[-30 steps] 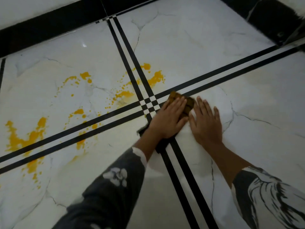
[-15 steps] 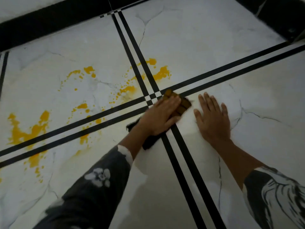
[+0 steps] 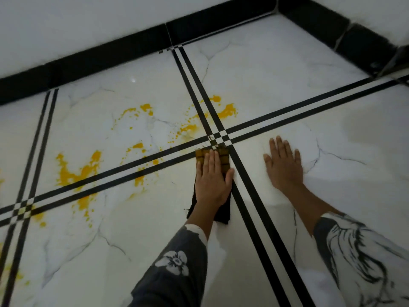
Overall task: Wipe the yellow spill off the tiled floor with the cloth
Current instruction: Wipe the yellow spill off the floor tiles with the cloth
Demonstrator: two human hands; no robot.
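A dark cloth [image 3: 223,212] with a yellow-stained front end lies flat on the white marble tiles, just below the crossing of the black double lines [image 3: 222,136]. My left hand [image 3: 212,178] presses on it with straight fingers. My right hand [image 3: 284,165] rests flat on the bare tile to the right, apart from the cloth. Yellow spill [image 3: 75,173] spreads in blotches and drops over the tiles to the left, with more yellow blotches [image 3: 228,110] just above the crossing.
A black skirting band [image 3: 106,60] and white wall run along the far edge, turning a corner at the upper right. A second line crossing [image 3: 23,208] lies at the left. A dull damp patch [image 3: 376,129] shows on the right tile.
My left hand has slid the cloth leftward across the vertical black lines, away from my right hand, which stays flat on the right tile. The view has widened toward the wall.
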